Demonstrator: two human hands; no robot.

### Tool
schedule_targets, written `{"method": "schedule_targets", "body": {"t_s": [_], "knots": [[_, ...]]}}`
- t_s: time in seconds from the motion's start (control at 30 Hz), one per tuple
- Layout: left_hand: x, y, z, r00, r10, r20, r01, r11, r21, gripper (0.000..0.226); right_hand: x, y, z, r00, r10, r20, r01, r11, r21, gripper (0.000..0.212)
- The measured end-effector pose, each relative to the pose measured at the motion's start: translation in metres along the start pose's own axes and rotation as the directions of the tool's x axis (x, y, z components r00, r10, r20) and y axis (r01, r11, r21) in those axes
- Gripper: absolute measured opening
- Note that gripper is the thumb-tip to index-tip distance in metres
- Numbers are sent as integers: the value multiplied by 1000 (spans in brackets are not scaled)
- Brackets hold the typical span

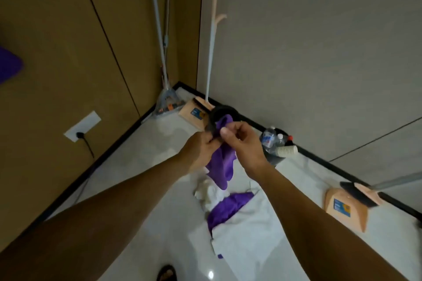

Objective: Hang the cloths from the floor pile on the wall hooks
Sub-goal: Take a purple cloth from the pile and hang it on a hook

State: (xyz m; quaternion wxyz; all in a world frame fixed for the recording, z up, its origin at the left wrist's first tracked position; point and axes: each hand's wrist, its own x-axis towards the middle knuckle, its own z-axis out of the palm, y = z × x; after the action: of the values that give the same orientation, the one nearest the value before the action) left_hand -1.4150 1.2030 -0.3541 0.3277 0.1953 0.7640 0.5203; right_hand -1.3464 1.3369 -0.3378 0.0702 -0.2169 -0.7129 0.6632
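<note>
Above the floor pile of white and purple cloths (246,235), I hold one soft purple cloth (222,164) in the air with both hands. My left hand (203,150) grips its upper edge, fingers curled around the fabric. My right hand (244,143) pinches the top just beside it, thumb against forefinger. A black loop (222,110) arches up from where the two hands meet; whether it is sewn to the cloth, I cannot tell. The cloth's tail hangs down toward the pile, apart from it.

Beyond the pile, in the room corner: a grey mop (165,98) and a peach plastic dustpan (194,114). Right of the pile, a second peach dustpan (344,210). Between the two dustpans, against the wall, a dark bin of plastic bottles (272,143). Left of the pile, on the brown wall, a white socket plate (82,125).
</note>
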Motion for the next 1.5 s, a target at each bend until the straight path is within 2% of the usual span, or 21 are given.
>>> {"method": "schedule_targets", "body": {"t_s": [0.07,0.13,0.23,0.3,0.37,0.43,0.5,0.63,0.73,0.8,0.87,0.93,0.97,1.03,1.1,1.2,1.27,1.33,1.37,1.43,1.5], "knots": [[-6,38,-27,999,20,39,-16,995,-99,27,-2,-45,2,994,-35,105,39,999,-34,33],[-14,67,-54,998,5,69,-1,998,-64,27,-5,-84,8,983,-67,173,85,992,-95,17],[-35,100,-85,996,56,71,-51,996,-70,20,-11,-130,18,979,-142,143,168,967,-193,8],[-50,121,-106,995,69,-67,-76,991,-109,23,-14,-153,19,981,-194,31,196,976,-97,8],[-67,141,-124,968,90,-233,-101,994,-35,24,-17,-175,17,972,-233,-41,231,972,-44,7],[-84,162,-135,928,149,-342,-122,988,99,27,-20,-193,22,959,-282,-22,281,959,-50,11],[-99,181,-137,884,165,-438,-112,983,145,34,-26,-209,34,938,-347,16,347,932,-108,18],[-119,207,-124,893,53,-448,-76,997,-33,32,-45,-227,61,892,-426,154,453,833,-317,26],[-136,218,-117,910,-49,-413,-62,966,-251,34,-58,-239,66,869,-438,232,493,809,-320,20],[-145,222,-119,920,-39,-391,-71,962,-263,43,-70,-249,66,865,-332,376,413,897,-159,15],[-154,227,-125,899,3,-438,-128,958,-257,32,-77,-259,63,829,-239,506,266,964,19,31],[-165,235,-132,870,45,-491,-187,951,-245,14,-76,-265,54,817,-271,509,257,961,99,33],[-171,242,-135,873,73,-482,-208,950,-233,11,-72,-268,49,836,-317,447,294,948,121,30],[-185,256,-143,903,115,-414,-217,954,-207,12,-58,-270,40,884,-391,256,386,920,72,24],[-200,273,-148,925,138,-353,-223,951,-213,18,-36,-266,33,906,-381,186,393,919,-36,38],[-213,297,-152,895,197,-399,-325,902,-284,25,-15,-252,29,962,-173,213,219,952,-214,52],[-218,311,-152,837,225,-498,-415,855,-310,23,-17,-240,31,970,-2,241,57,974,-221,65],[-220,317,-152,783,231,-577,-465,835,-295,21,-26,-229,35,922,189,339,-113,966,-232,77],[-221,317,-152,765,231,-602,-475,833,-284,21,-32,-224,37,869,284,406,-184,946,-267,77],[-222,315,-153,730,215,-649,-482,835,-266,18,-43,-216,44,689,426,586,-332,905,-267,67],[-225,312,-154,669,194,-718,-493,839,-233,14,-56,-213,53,513,414,752,-426,884,-196,58]]}}
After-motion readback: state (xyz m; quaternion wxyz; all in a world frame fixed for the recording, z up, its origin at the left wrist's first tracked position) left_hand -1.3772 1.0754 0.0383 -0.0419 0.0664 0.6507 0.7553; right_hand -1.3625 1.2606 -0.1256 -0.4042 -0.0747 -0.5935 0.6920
